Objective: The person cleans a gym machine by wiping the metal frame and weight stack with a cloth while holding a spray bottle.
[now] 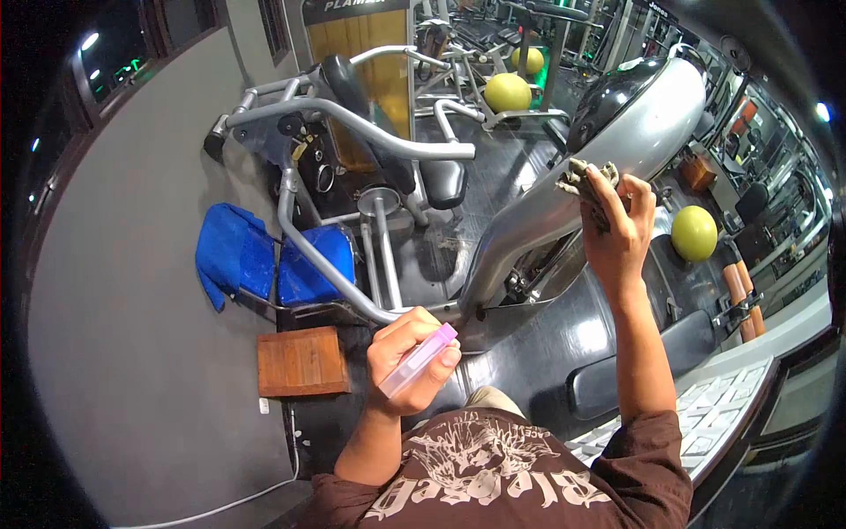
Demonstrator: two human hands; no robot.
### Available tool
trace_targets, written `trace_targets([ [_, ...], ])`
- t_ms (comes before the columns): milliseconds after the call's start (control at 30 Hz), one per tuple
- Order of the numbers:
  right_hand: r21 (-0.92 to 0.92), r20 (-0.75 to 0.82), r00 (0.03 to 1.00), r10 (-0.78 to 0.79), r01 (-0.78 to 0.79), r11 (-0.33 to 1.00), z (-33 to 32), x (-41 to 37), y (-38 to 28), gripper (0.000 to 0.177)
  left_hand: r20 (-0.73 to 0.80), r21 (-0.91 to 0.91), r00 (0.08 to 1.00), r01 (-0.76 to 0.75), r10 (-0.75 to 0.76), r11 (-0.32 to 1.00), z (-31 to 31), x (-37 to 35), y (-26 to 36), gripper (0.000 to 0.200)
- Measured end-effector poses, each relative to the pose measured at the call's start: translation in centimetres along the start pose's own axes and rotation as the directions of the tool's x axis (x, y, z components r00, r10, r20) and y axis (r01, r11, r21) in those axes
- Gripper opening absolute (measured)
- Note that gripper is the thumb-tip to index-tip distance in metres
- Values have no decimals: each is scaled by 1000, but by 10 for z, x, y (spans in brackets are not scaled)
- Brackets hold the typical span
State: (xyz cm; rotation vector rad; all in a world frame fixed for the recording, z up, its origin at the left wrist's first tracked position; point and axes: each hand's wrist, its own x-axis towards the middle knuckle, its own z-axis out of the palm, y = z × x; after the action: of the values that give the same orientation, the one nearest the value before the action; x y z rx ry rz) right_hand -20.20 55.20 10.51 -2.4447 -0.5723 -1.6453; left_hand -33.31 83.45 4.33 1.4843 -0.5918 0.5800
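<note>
My left hand (401, 353) is wrapped round a small, flat, see-through bottle (411, 367) with a pink top, held tilted in front of my chest. Its fingers are closed on it, and the exact kind of bottle is hard to tell. Farther forward, my right hand (624, 225) grips a crumpled dark cloth (592, 204) with pale edges. That cloth lies at the silver housing (648, 115) of an exercise machine, seemingly against its surface. The machine's thick silver frame (520, 234) curves down between my two hands.
A blue chair (317, 264) with a blue cloth (226, 251) over it stands by the grey wall, near a wooden box (302, 362). A grey tubular machine arm (352, 123) reaches across at left. Yellow-green balls (694, 234) and a black bench (639, 366) are at right.
</note>
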Motion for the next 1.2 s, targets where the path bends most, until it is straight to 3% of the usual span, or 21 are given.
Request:
trace_targets([
  [200, -30, 63, 998, 19, -18, 999, -12, 6, -7, 53, -10, 11, 1000, -3, 3, 1000, -2, -3, 0, 15],
  [400, 9, -78, 985, 155, -155, 988, 10, -11, -19, 49, -61, 27, 998, 10, -9, 1000, -4, -13, 3, 15],
  [467, -61, -39, 997, 66, -68, 996, 11, -16, -25, 49, -93, 12, 994, 57, -56, 998, -4, -19, 5, 14],
  [1200, -49, 33, 999, -12, 13, 999, 9, -16, -28, 47, -96, 50, 994, 62, -57, 997, -16, -32, 17, 13],
])
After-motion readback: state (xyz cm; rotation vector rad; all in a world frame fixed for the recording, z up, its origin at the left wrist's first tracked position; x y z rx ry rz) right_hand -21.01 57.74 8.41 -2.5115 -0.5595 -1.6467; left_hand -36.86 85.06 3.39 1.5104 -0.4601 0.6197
